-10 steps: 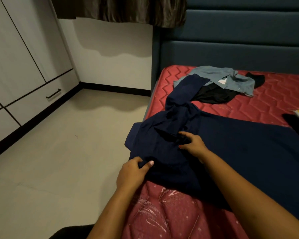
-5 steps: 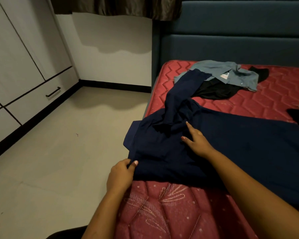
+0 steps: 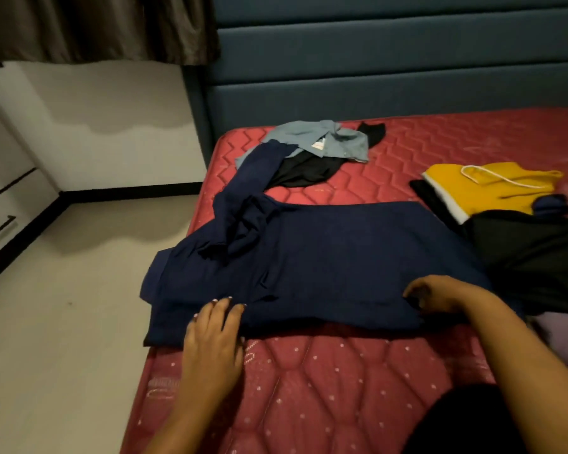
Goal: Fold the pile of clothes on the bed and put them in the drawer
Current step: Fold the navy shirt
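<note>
Hands on near edge of navy garment (image 3: pixel 325 257); left hand (image 3: pixel 214 335) spread flat; right hand (image 3: pixel 440 296) curled, grip unclear.

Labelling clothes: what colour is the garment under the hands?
Plain navy blue; the garment shows best in the head view.

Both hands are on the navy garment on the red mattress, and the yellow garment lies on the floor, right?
No: the head view shows the yellow garment on the red mattress, not the floor. The left hand and right hand are on the navy garment.
</note>
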`<action>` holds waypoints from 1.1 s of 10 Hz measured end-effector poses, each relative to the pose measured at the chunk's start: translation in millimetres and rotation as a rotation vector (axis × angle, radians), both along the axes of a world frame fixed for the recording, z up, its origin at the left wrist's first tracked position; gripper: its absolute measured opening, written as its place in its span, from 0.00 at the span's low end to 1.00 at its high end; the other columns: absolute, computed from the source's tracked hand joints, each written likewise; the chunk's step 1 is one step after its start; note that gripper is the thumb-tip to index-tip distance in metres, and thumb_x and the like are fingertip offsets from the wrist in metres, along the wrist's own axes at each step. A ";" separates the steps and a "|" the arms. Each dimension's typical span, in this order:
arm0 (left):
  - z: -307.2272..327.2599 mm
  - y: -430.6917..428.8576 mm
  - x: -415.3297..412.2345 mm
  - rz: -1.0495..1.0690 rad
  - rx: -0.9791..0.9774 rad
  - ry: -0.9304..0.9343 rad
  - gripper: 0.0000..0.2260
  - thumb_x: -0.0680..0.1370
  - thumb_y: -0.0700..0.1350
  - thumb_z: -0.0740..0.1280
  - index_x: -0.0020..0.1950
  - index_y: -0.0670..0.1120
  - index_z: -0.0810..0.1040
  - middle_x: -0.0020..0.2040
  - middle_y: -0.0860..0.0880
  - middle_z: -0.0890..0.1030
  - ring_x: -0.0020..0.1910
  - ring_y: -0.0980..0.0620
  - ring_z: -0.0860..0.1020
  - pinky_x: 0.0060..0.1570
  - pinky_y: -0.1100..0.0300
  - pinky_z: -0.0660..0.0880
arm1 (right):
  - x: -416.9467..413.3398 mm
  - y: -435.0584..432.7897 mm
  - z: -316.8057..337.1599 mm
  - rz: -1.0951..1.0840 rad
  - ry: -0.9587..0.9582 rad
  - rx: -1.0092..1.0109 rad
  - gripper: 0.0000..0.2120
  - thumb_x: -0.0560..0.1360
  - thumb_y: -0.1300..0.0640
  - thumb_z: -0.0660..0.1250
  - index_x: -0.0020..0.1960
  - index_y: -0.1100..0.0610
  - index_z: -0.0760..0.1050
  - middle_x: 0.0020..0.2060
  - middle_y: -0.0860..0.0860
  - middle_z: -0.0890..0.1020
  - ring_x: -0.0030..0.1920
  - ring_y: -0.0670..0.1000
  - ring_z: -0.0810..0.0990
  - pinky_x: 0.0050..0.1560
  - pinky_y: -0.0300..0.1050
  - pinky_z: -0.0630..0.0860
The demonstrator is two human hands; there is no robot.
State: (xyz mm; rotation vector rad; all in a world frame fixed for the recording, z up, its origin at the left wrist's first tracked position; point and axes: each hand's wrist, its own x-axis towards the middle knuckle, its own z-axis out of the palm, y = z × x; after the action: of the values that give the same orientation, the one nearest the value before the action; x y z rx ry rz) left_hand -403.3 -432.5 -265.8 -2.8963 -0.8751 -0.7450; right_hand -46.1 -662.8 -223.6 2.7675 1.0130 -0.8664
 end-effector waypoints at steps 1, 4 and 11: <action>1.4 -50.8 42.0 -0.153 -0.046 0.072 0.18 0.74 0.52 0.60 0.61 0.50 0.76 0.64 0.49 0.75 0.62 0.47 0.71 0.55 0.46 0.75 | 16.5 -31.5 -1.3 -0.162 0.128 0.064 0.18 0.66 0.65 0.76 0.50 0.49 0.75 0.53 0.50 0.78 0.51 0.50 0.77 0.49 0.41 0.75; 14.8 -61.8 154.4 -0.198 -0.314 0.467 0.18 0.80 0.57 0.58 0.68 0.54 0.71 0.69 0.56 0.68 0.68 0.51 0.67 0.60 0.52 0.70 | 66.2 -56.9 -30.5 -0.287 0.220 -0.192 0.39 0.33 0.41 0.82 0.42 0.48 0.74 0.53 0.47 0.78 0.58 0.56 0.77 0.64 0.53 0.72; -6.3 -108.8 235.3 -0.248 -0.101 0.263 0.27 0.72 0.65 0.56 0.66 0.54 0.74 0.69 0.50 0.73 0.69 0.48 0.72 0.63 0.36 0.58 | 43.1 -47.3 -5.2 -0.728 -0.364 0.401 0.30 0.75 0.56 0.65 0.74 0.43 0.58 0.69 0.53 0.65 0.68 0.60 0.64 0.63 0.56 0.65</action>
State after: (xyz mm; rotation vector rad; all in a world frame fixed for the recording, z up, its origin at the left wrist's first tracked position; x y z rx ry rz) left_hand -168.0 -541.3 -272.2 -3.1314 -0.5492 -0.3215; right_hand -3.0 -710.1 -228.7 3.5075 0.1003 -0.1551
